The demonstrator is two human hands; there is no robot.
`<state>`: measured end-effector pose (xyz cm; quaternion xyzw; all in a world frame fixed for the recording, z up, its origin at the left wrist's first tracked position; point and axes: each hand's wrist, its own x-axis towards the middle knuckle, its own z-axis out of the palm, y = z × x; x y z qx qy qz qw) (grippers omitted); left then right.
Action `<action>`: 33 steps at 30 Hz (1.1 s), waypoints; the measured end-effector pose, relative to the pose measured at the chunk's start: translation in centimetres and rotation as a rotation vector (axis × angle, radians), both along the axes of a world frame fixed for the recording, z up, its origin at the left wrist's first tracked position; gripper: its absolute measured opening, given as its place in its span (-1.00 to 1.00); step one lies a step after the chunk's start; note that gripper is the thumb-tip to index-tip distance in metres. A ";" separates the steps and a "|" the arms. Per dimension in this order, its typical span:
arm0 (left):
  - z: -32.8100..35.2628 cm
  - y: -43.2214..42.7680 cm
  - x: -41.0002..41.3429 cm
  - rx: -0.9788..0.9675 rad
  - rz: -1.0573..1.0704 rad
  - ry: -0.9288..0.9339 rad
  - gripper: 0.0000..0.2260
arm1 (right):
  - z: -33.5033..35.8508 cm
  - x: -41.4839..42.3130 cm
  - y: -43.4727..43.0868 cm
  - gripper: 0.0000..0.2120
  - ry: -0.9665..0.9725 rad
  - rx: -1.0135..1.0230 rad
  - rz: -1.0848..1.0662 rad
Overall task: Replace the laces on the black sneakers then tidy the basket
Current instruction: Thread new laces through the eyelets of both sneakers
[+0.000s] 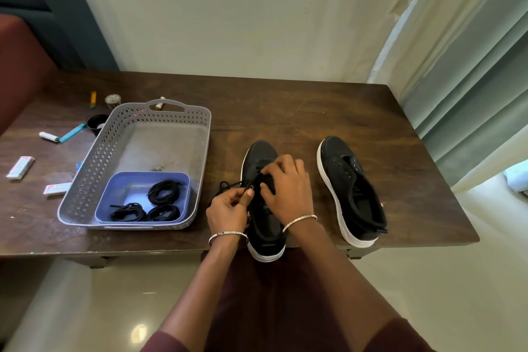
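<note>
Two black sneakers with white soles stand on the brown table. The left sneaker point(258, 157) is under both my hands; a black lace point(228, 185) runs from its eyelets out to the left. My left hand point(228, 210) pinches the lace beside an eyelet. My right hand point(285, 188) curls over the tongue and grips the shoe's upper at the lacing. The right sneaker point(350, 188) has bare eyelets and stands apart. A grey perforated basket point(120, 134) holds a blue tray point(114, 197) with three coiled black laces point(164, 191).
Small items lie left of the basket: a white pack point(20, 167), a white roller with a teal handle point(61, 136), a black cap point(97, 123), a yellow-green stick point(93, 99). A curtain point(463, 66) hangs at right. The table's near edge point(143, 251) is below my wrists.
</note>
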<state>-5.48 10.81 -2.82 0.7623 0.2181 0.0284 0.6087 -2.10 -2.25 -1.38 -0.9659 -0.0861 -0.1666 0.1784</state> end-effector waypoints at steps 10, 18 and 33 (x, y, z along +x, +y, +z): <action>-0.8 0.4 0.2 -0.074 0.004 0.026 -0.96 | 0.3 1.2 -0.3 -0.90 0.339 1.254 -0.485; -1.1 0.3 0.5 -0.086 0.004 0.025 -0.98 | -0.8 0.0 -1.5 -0.63 0.227 0.588 -0.395; -1.2 0.3 0.4 -0.057 0.008 0.028 -0.97 | -1.1 0.3 0.5 -0.91 -0.096 -0.211 -0.004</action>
